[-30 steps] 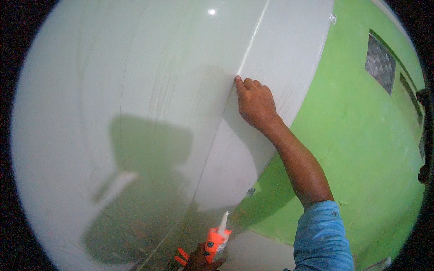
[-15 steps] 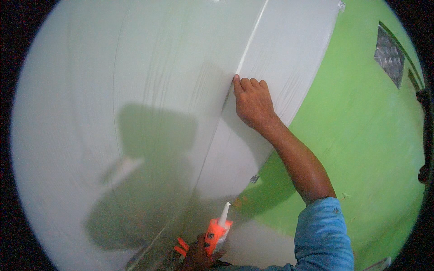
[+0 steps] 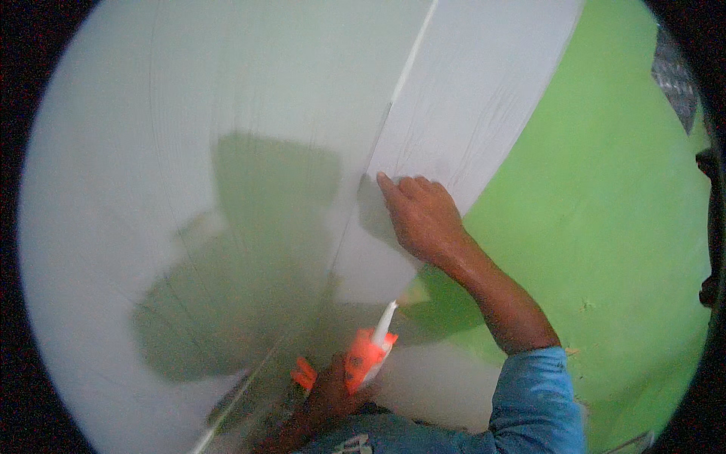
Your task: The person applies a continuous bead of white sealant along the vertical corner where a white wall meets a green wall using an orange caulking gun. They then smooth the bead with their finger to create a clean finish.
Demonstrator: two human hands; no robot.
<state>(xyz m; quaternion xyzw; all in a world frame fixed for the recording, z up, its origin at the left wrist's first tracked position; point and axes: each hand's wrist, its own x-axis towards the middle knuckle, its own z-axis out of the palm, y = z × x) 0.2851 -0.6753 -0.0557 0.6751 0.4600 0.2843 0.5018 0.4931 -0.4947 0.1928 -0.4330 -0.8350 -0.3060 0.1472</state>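
Note:
My left hand point(image 3: 330, 390) is wrapped round an orange-and-white caulking gun point(image 3: 368, 362) low in the middle. Its white nozzle point(image 3: 386, 321) tilts upward, slightly right. My right hand point(image 3: 423, 217) is closed, knuckles towards me, with one digit stretched out at the pale panel strip point(image 3: 484, 98); whether its tip touches is hard to tell. Nothing shows in this hand, though its palm is hidden. A long seam point(image 3: 382, 125) runs left of the fingertip. Further up, a bright white line point(image 3: 414, 53) fills the seam.
Broad pale panels point(image 3: 113, 189) cover the left, with my shadow on them. A green wall point(image 3: 575, 227) lies on the right, with a grey patterned panel point(image 3: 673, 79) at its upper edge. A light strip point(image 3: 234, 401) continues along the seam at lower left.
My right hand has come down from the lower end of the white line, baring a darker stretch of seam. The caulking gun sits slightly higher in view, and the view has shifted.

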